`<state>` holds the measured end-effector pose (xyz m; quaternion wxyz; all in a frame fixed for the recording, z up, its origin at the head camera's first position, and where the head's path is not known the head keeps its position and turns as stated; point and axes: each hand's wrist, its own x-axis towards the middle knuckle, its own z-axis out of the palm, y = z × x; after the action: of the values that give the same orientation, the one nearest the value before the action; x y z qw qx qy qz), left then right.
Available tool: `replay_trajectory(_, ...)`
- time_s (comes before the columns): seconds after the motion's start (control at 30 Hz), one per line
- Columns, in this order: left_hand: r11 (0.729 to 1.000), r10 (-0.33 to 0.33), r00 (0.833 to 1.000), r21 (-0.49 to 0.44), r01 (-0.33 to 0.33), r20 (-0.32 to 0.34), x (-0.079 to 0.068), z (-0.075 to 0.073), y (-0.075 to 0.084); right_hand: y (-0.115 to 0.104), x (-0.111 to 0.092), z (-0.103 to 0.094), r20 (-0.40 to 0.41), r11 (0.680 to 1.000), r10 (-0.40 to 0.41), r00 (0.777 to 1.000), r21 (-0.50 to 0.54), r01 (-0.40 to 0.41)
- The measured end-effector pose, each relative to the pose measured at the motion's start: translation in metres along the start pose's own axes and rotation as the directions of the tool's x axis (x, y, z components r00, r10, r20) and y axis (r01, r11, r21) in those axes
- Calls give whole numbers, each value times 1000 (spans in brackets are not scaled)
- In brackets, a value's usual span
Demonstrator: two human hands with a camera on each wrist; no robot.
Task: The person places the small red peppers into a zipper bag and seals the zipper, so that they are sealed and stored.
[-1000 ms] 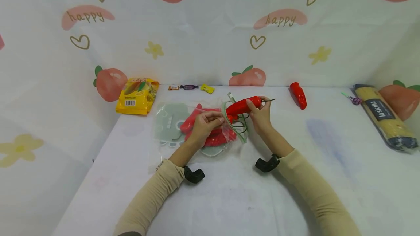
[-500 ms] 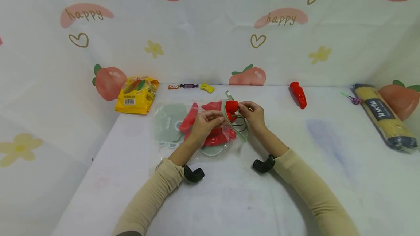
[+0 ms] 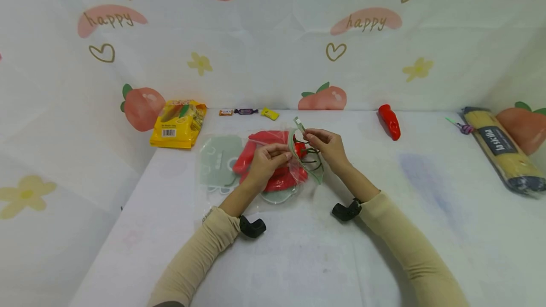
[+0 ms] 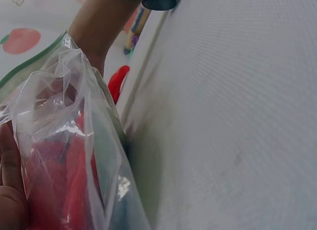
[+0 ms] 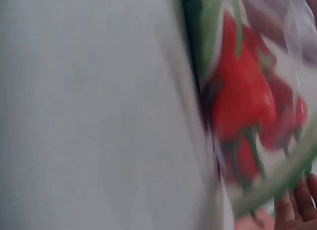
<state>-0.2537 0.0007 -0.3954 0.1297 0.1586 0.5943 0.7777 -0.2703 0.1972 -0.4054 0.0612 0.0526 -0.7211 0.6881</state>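
A clear zip bag with a pale green print lies on the table, its green-edged mouth spread toward the right. Several red chili peppers are inside, dark stems pointing toward the mouth; the right wrist view shows a red chili pepper close up. My left hand pinches the bag near its mouth between thumb and fingers. My right hand is at the upper part of the mouth, fingertips beside the green strip and a stem. I cannot tell whether those fingertips hold anything.
A single red chili pepper lies back right. Farther right are a lollipop and a pasta packet. A yellow snack bag stands back left, with an orange sweet, a purple sweet and a yellow sweet along the back edge.
My right hand has moved left to the bag's mouth, and the red chili pepper it held has gone inside, across the top of the others. My left hand keeps its hold on the bag.
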Motion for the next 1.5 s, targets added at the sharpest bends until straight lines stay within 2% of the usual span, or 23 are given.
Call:
replay_trajectory(0.1, 1000, 12, 1000, 2, -12, 3, 0, -1, 1, 1, 7, -20, -57, 998, -26, 998, 60, 29)
replay_trajectory(0.17, 1000, 11, 1000, 3, -11, 8, -1, -2, 2, 0, 12, -38, -114, 996, -7, 993, 88, 17)
replay_trajectory(0.3, 1000, 1, 1000, 7, -1, 17, -1, -3, 3, -5, 23, -77, -251, 995, 51, 967, 93, -29)
replay_trajectory(0.47, 1000, -2, 1000, 12, 2, 31, 0, -3, 3, -13, 35, -116, -414, 998, 58, 909, 17, -56)
replay_trajectory(0.53, 1000, -8, 999, 12, 7, 38, -1, -3, 4, -17, 37, -127, -467, 994, 102, 878, 77, -75)
replay_trajectory(0.7, 999, -25, 997, 34, 23, 71, -2, -3, 5, -21, 38, -146, -582, 981, 179, 793, 45, -189)
replay_trajectory(0.77, 999, -28, 996, 47, 24, 89, -2, -4, 4, -19, 38, -155, -627, 967, 173, 759, -39, -253)
replay_trajectory(0.87, 997, -33, 993, 66, 26, 111, -1, -5, 2, -12, 39, -169, -656, 948, 198, 729, -61, -312)
replay_trajectory(0.93, 997, -36, 992, 75, 27, 119, -1, -6, 1, -6, 38, -179, -660, 929, 212, 721, -94, -359)
replay_trajectory(1.03, 997, -36, 991, 75, 27, 128, -1, -7, 1, 2, 36, -188, -650, 909, 226, 726, -126, -396)
replay_trajectory(1.23, 998, -29, 991, 62, 22, 129, 1, -9, -1, 10, 37, -191, -578, 889, 290, 763, -134, -439)
replay_trajectory(1.37, 998, -31, 992, 59, 24, 125, 1, -9, 0, 15, 39, -189, -540, 862, 350, 766, -134, -488)
replay_trajectory(1.43, 998, -33, 992, 62, 26, 122, 0, -9, 1, 17, 40, -188, -525, 845, 366, 769, -160, -511)
replay_trajectory(1.5, 998, -33, 992, 61, 26, 121, 1, -10, 1, 19, 40, -186, -502, 826, 359, 787, -221, -518)
